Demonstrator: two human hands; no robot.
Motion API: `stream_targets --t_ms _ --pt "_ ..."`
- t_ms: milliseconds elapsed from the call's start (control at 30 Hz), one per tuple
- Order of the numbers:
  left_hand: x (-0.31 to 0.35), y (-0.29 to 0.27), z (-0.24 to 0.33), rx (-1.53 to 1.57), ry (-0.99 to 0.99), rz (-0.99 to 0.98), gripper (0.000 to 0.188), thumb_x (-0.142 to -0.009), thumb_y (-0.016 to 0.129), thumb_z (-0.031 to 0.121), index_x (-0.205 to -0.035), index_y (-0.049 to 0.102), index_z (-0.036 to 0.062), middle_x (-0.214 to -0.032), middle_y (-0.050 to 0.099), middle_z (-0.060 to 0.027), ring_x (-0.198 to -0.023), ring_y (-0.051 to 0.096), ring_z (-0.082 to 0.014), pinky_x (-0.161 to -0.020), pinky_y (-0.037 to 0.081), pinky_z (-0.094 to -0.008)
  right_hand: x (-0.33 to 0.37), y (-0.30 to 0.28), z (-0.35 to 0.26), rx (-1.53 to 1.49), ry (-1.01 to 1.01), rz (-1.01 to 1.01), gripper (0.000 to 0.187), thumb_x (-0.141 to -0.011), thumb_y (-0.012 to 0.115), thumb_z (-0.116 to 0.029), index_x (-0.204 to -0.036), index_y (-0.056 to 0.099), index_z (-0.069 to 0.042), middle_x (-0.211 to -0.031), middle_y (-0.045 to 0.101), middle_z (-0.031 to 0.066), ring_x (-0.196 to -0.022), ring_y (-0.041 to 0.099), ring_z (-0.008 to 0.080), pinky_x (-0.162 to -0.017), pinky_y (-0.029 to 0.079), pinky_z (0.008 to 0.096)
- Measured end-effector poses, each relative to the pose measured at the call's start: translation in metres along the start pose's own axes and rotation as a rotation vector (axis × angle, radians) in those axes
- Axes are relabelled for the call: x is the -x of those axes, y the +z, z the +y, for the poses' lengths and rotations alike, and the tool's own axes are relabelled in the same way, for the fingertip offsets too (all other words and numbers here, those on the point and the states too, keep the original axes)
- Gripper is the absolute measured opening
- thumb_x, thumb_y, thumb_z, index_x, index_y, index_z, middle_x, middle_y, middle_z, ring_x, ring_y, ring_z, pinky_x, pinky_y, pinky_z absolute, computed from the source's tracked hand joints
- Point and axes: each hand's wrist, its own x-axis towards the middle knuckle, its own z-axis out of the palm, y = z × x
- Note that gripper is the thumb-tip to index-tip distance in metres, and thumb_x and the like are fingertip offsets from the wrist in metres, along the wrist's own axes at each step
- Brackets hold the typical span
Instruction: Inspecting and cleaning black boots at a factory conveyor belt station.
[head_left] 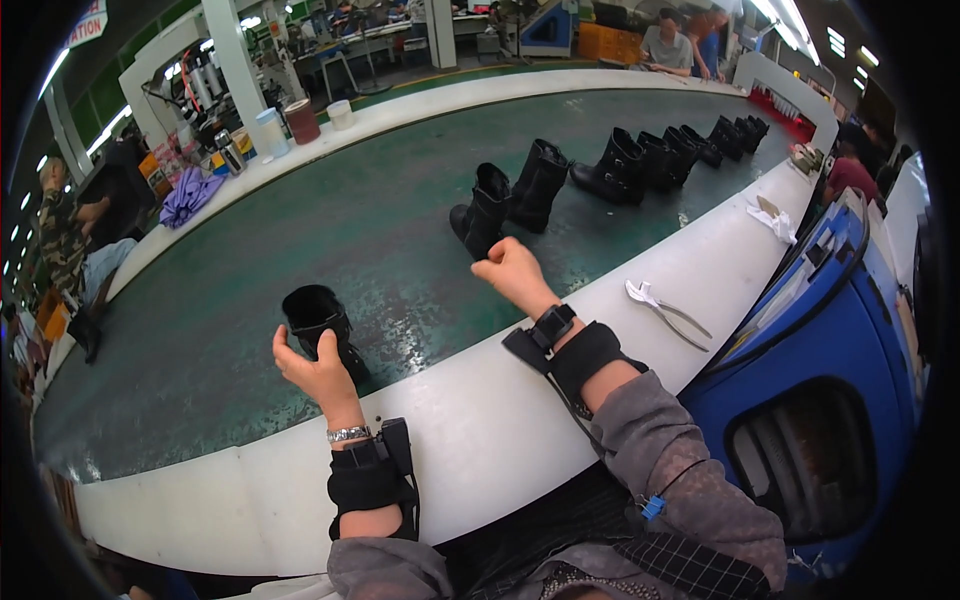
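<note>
My left hand is at a black boot standing on the green belt, its shaft opening upward. The thumb and fingers are spread apart in front of the boot; whether they touch it is not clear. My right hand is over the belt's near side, fingers curled in toward the thumb. What they hold, if anything, is hidden. Just beyond that hand stands another black boot, with a taller boot right beside it.
More buckled black boots stand in a row toward the far right. Pliers lie on the white near ledge, left of a blue machine. Purple cloth and tubs rest on the far ledge. Other people are around the belt.
</note>
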Motion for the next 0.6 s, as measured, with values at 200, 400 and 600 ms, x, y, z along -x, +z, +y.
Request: stream_targets --t_ms 200,400,600 --pt "0.029 -0.004 0.037 0.132 0.488 -0.026 0.02 -0.075 0.058 0.004 -0.095 0.056 0.0037 -0.095 0.054 -0.0062 -0.089 0.051 -0.0157 -0.074 0.041 -0.0272 -0.054 0.011 0.022 -0.065 -0.012 0.178 0.086 -0.063 0.078 -0.039 -0.126 0.041 0.006 -0.121 0.055 0.0246 -0.111 0.056 0.0344 -0.096 0.043 0.037" --pt "0.04 0.023 0.03 0.39 0.074 -0.563 0.004 -0.085 0.058 0.003 -0.088 0.059 0.0003 -0.068 0.059 0.0005 -0.061 0.052 -0.0037 -0.053 0.039 -0.0187 -0.089 0.038 0.063 -0.404 -0.125 0.145 0.055 -0.079 0.068 -0.036 -0.118 0.056 0.002 -0.11 0.064 0.0206 -0.105 0.061 0.0325 -0.09 0.045 0.0369" --pt "0.027 0.011 0.022 0.331 -0.124 -0.588 0.012 -0.09 0.054 0.009 -0.095 0.061 0.0009 -0.078 0.063 -0.0033 -0.066 0.056 -0.0055 -0.059 0.044 -0.0185 -0.063 0.016 0.036 -0.802 0.126 -0.063 0.048 -0.087 0.065 -0.031 -0.114 0.053 0.006 -0.1 0.065 0.0155 -0.087 0.067 0.0268 -0.054 0.055 0.037"
